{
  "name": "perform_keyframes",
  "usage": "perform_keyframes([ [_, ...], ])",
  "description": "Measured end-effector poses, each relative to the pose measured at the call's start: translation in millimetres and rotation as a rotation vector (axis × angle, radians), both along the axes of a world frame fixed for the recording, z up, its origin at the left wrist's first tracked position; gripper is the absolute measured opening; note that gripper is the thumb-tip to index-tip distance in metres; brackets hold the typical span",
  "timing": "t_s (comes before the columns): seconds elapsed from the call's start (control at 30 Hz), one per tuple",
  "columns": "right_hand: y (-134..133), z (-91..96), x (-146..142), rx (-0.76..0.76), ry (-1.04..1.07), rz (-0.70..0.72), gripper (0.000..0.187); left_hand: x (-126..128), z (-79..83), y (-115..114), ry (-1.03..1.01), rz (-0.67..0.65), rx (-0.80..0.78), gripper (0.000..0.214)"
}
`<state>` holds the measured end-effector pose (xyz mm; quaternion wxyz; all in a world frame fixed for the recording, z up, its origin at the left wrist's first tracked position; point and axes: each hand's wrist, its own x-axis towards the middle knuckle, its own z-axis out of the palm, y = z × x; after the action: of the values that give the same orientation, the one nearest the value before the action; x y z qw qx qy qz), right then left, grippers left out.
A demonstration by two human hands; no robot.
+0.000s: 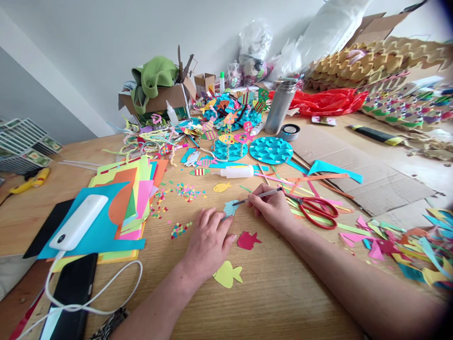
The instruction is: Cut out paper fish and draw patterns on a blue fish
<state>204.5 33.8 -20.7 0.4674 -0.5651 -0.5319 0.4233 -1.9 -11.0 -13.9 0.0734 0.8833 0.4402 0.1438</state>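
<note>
My left hand [208, 241] lies flat on the wooden table, fingers stretched toward a small blue paper fish [231, 208] and touching its edge. My right hand [271, 207] pinches a thin grey pen-like tool [260, 194] whose tip rests on the blue fish. A dark pink paper fish [247, 241] lies just below the hands. A yellow-green paper fish [227, 274] lies nearer to me, and a small yellow fish [222, 187] lies further away.
Red-handled scissors [316, 208] lie right of my right hand. A glue bottle [235, 172], a coloured paper stack [130, 198], a white power bank [78, 222] with cable, a black phone [71, 293], confetti [180, 230], paper scraps [406, 245], teal discs [271, 150] and a steel flask [279, 107] surround them.
</note>
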Motion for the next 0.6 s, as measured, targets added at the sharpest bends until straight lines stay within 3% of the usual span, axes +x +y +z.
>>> perform_keyframes([
  [0.6,0.6,-2.5,0.4,0.003,0.029,0.005,0.02,-0.3,-0.2,-1.1,-0.01,-0.001,-0.004,0.034],
])
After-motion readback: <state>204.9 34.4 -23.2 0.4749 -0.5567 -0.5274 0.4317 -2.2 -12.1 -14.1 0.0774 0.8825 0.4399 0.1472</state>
